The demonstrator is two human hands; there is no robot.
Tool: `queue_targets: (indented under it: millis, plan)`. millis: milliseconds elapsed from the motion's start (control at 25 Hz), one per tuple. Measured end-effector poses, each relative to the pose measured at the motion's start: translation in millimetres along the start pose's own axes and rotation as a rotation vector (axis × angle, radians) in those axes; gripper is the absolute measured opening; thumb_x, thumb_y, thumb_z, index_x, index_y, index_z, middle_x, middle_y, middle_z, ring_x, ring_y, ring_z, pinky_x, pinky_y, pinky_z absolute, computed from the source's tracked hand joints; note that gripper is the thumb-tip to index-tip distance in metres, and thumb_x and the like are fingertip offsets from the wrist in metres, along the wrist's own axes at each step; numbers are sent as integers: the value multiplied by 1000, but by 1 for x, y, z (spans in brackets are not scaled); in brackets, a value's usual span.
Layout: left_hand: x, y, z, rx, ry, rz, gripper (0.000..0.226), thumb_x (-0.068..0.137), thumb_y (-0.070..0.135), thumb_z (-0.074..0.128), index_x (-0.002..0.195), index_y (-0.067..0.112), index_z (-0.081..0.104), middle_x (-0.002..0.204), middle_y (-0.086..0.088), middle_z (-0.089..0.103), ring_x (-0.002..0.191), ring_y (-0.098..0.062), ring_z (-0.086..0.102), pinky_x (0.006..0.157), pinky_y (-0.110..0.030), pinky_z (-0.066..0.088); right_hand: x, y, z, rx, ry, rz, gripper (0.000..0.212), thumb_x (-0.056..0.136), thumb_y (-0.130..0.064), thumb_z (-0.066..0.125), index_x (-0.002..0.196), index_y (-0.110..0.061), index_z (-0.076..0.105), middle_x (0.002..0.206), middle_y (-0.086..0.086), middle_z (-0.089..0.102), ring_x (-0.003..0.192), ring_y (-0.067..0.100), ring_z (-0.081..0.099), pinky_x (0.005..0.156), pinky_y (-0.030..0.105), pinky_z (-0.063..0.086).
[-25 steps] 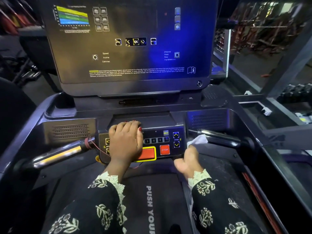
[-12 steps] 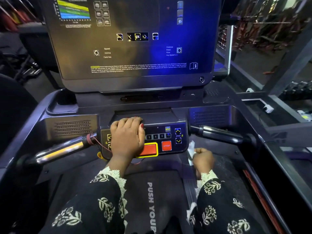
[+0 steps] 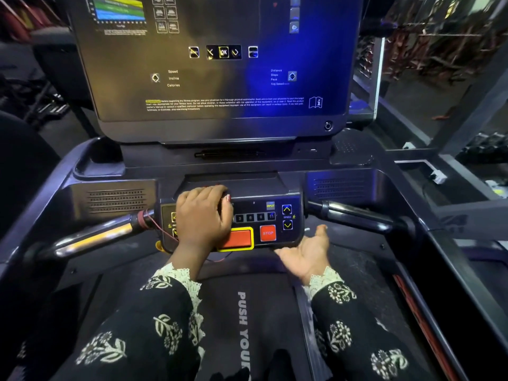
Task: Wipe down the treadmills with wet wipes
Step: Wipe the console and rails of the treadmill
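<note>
Treadmill [image 3: 341, 185] stands directly ahead of the person, screen [image 3: 220, 64] lit, dark belt [image 3: 264, 312] below. Step in hand looks like wiping under the control panel [image 3: 264, 215]: left hand [image 3: 203, 215] grips its top edge, right hand [image 3: 305, 254] lies palm up with fingers spread. A white sliver [image 3: 307, 230] at the fingertips may be the wipe; the next move likely calls for regripping it.
</note>
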State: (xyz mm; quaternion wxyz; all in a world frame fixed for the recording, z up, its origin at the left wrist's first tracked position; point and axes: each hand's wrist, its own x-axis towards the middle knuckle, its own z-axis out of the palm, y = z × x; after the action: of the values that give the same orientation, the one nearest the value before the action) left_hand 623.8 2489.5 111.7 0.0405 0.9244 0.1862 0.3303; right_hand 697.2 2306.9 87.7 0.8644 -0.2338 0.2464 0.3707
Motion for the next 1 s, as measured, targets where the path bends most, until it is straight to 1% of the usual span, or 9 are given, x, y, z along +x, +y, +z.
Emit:
queue_targets:
  millis: [160,240,360,520,600,680,800,880,1000]
  plan:
    - [4,-7,-2,-27,0,18,38,85,40,42,97,19,73,92,3,74,87,-20,68,81,-33,41,-16,2,-12,-137,-172,113,109,78,-85,15,137,3,42,133,31,50,123,46,48,93,62,43]
    - [3,-8,-3,-27,0,23,39,86,41,43,98,20,74,93,3,74,88,-19,69,81,-32,44,-22,-7,-13,-191,-155,55,109,80,-84,14,137,5,41,131,31,52,121,45,51,94,61,43]
    - [5,-7,-6,-40,0,-1,38,84,42,46,95,20,75,90,3,75,84,-19,70,78,-31,47,-11,-4,-1,-56,-68,-83,95,85,-78,20,141,-4,41,136,24,50,126,41,46,105,58,33]
    - [6,-15,-15,-106,-14,50,38,82,39,46,98,21,76,91,2,75,82,-20,71,73,-28,49,-13,35,0,28,-184,77,100,80,-83,19,143,-7,37,146,25,37,135,45,32,109,63,22]
    - [7,-28,-22,-149,-54,117,37,83,36,46,102,23,75,97,3,75,86,-18,71,72,-27,51,-19,36,-6,-26,-255,120,110,74,-87,19,141,-3,39,142,30,41,132,47,37,106,65,28]
    - [8,-42,-30,-165,-111,188,39,84,36,44,108,25,73,105,3,74,92,-18,71,72,-27,53,-18,32,-10,-46,-248,15,107,73,-87,20,139,-5,43,138,27,48,128,45,44,98,63,38]
    - [12,-54,-38,-176,-174,267,43,84,37,42,112,24,72,108,2,73,95,-19,70,72,-29,54,-7,51,0,24,-140,-219,89,81,-81,22,143,-21,41,146,12,44,132,34,42,110,57,28]
    - [13,-60,-44,-194,-201,283,44,83,38,41,110,23,73,105,1,74,92,-19,71,69,-29,54,-1,79,12,28,-121,-221,83,81,-80,25,142,-26,42,145,7,46,131,31,44,109,53,27]
    - [12,-83,-56,-253,-210,253,43,82,36,41,107,23,74,101,2,75,87,-20,72,69,-29,54,-13,117,23,-98,-196,-138,88,77,-78,32,139,-17,44,138,15,52,126,36,49,104,56,34]
